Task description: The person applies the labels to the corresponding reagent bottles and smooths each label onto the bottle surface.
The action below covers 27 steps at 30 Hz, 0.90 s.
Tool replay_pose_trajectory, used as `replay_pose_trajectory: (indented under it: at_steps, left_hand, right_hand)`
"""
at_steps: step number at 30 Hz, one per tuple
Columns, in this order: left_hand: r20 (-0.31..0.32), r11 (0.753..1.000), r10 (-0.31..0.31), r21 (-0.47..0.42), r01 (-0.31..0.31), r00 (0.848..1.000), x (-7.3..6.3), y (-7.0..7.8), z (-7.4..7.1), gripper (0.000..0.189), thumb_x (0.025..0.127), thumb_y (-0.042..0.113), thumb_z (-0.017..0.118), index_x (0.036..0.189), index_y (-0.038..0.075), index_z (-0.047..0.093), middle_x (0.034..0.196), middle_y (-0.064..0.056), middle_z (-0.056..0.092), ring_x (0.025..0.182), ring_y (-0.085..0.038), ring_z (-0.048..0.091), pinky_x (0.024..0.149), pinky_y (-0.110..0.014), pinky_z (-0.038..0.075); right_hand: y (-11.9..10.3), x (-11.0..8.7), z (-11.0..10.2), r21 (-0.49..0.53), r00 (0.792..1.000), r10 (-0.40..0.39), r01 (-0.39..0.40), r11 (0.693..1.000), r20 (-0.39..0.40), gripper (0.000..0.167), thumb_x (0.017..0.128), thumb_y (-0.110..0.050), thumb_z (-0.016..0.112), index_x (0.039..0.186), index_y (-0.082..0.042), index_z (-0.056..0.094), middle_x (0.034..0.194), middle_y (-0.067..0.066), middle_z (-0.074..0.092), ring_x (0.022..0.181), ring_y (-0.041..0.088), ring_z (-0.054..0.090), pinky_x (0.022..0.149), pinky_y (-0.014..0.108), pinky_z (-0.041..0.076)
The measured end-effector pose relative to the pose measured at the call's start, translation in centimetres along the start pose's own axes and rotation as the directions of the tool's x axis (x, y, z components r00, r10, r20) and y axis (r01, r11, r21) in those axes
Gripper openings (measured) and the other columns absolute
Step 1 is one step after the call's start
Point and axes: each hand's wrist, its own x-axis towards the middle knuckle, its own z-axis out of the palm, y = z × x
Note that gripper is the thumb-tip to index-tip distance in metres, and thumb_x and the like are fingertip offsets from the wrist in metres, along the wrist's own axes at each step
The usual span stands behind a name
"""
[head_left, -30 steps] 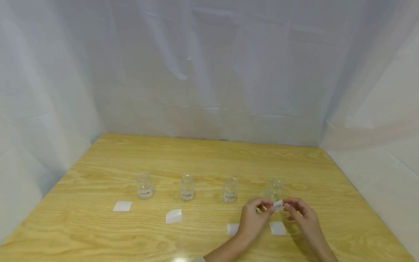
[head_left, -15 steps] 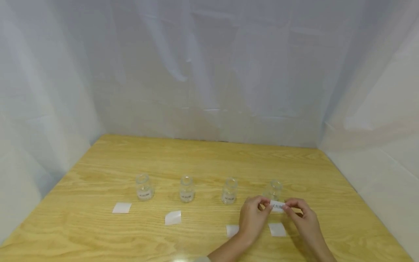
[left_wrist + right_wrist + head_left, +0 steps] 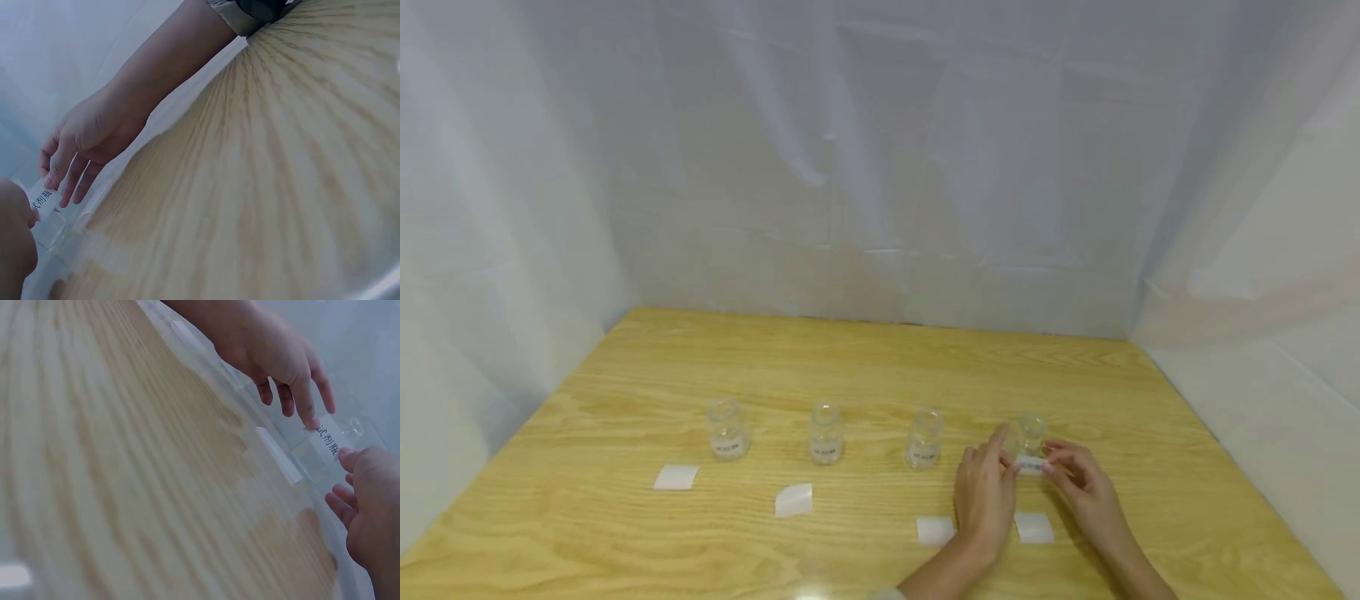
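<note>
A small white printed label point(image 3: 1030, 465) is stretched between both hands, its dark characters facing me. My left hand point(image 3: 987, 496) has its thumb at the label's left end, and a finger reaches forward beside the rightmost clear glass bottle point(image 3: 1032, 428). The right end is pinched between thumb and fingers of my right hand point(image 3: 1088, 493). In the right wrist view the label point(image 3: 326, 440) lies close against the clear glass, both thumbs on its ends. The lower part of that bottle is hidden behind label and hands.
Three more glass bottles, the left point(image 3: 727, 432), the second point(image 3: 826, 435) and the third point(image 3: 924, 439), stand in a row with labels on their fronts. Several white paper squares, such as the leftmost one point(image 3: 676, 477), lie on the wooden table point(image 3: 850, 358). White sheeting point(image 3: 880, 167) surrounds it.
The label, held up between both hands, has turned to face me and moved slightly forward to the rightmost bottle. My left fingers have extended toward that bottle's left side.
</note>
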Motion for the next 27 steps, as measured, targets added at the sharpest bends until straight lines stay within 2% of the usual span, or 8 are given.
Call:
replay_pose_trajectory:
  at_steps: [4,8,16,27]
  left_hand:
    - [0.003,0.997,0.004,0.08,-0.005,1.0,0.13,-0.05,0.23,0.052,0.074,0.011,0.075,0.123,0.012,0.056,0.077,0.01,0.059,0.074,-0.008,0.05,0.063,-0.018,0.042]
    - [0.008,0.993,0.004,0.119,-0.005,1.0,0.19,-0.02,0.4,0.051,0.075,0.012,0.076,0.122,0.012,0.058,0.075,0.009,0.056,0.073,-0.009,0.049,0.062,-0.019,0.041]
    - [-0.004,0.991,0.008,0.13,-0.007,1.0,0.3,-0.05,0.45,0.048,0.073,0.011,0.077,0.118,0.013,0.06,0.074,0.008,0.056,0.069,-0.008,0.048,0.059,-0.018,0.04]
    - [-0.022,0.992,-0.001,0.127,0.003,1.0,0.39,-0.33,0.66,0.048,0.071,0.011,0.077,0.116,0.016,0.06,0.072,0.008,0.055,0.067,-0.007,0.046,0.057,-0.017,0.038]
  right_hand:
    - [0.67,0.1,0.17,-0.014,1.0,-0.018,0.018,1.0,0.001,0.01,0.085,0.006,0.06,0.092,0.0,0.057,0.115,0.021,0.055,0.094,0.006,0.057,0.075,0.014,0.045]
    - [0.99,0.14,0.32,-0.029,1.0,-0.005,0.005,1.0,0.0,0.008,0.086,0.005,0.059,0.092,-0.001,0.057,0.114,0.021,0.056,0.092,0.006,0.058,0.076,0.013,0.045]
    - [0.75,0.31,0.76,0.023,1.0,0.031,-0.031,0.999,-0.001,0.005,0.087,0.004,0.059,0.091,0.006,0.057,0.111,0.023,0.055,0.089,0.002,0.058,0.073,0.016,0.049]
    - [0.71,0.41,0.98,0.026,0.998,0.064,-0.063,0.998,-0.019,0.007,0.084,0.005,0.062,0.09,0.007,0.058,0.109,0.023,0.057,0.086,0.002,0.058,0.073,0.016,0.049]
